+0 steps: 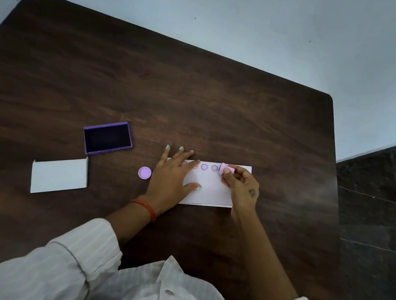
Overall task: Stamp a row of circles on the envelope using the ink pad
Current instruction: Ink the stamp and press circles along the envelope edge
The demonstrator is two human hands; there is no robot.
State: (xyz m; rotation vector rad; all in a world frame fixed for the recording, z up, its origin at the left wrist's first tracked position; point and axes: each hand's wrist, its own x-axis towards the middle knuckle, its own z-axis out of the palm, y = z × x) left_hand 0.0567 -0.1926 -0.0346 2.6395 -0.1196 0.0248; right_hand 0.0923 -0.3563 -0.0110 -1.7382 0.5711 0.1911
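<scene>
Envelope [209, 190] lies flat on the counter [199, 98], long side across. Left hand [172, 177] is spread flat on its left part, fingers released, palm down, pinning it. Right hand [240, 184] pinches the stamp [226, 169] between fingers and thumb; the stamp is tilted, its face toward the left, at the envelope's far edge.

A row of prints [204, 167] runs along the far edge; the left ones are partly hidden under the left fingers. The stamp sits just right of the last print.

Ink pad [107, 138] is open, well to the left; its lid [59, 175] nearer, cap [144, 173] just left of the left hand.

Step in hand, as I judge it: next print. To do it well: square the face flat before pressing, keep spacing and line with the last print, press straight down without rocking, lift straight. Keep the left hand pinning.
</scene>
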